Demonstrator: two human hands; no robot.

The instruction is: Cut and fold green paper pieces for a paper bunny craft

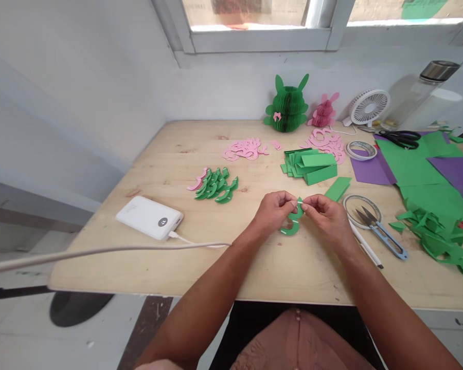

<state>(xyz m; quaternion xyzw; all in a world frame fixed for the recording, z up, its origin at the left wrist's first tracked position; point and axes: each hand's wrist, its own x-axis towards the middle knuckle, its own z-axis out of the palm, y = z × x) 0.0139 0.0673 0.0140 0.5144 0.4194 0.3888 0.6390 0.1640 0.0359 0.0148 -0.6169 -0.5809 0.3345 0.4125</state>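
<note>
The fingers of the left hand [273, 211] are pinched on the upper part of a curved green cut-out [290, 229], and those of the right hand [327, 218] are closed on its other side, near the pointed tip. A thin white strip lies across the paper between the two thumbs, and more white marks show lower on the curve. The piece is between the hands, above the front part of the desk [200, 272].

Just beside the right hand are a folded green strip [338, 188], a white pen [366, 246] and blue-handled snips [388, 239], whose blades overlap a pale ring [345, 209]. Green scraps [443, 234] lie farther right.

Beyond the hands is a pile of folded green paper [312, 164]. To the left, green crescents [215, 185] lie grouped beside a pink crescent [198, 181], with pink cut-outs [247, 150] behind them and a white power bank [144, 216] nearer the desk's left edge.

Along the wall stand a green paper figure [289, 110] with ears, a smaller pink figure [324, 112], a white fan [369, 108] and a clear bottle [412, 103].
</note>
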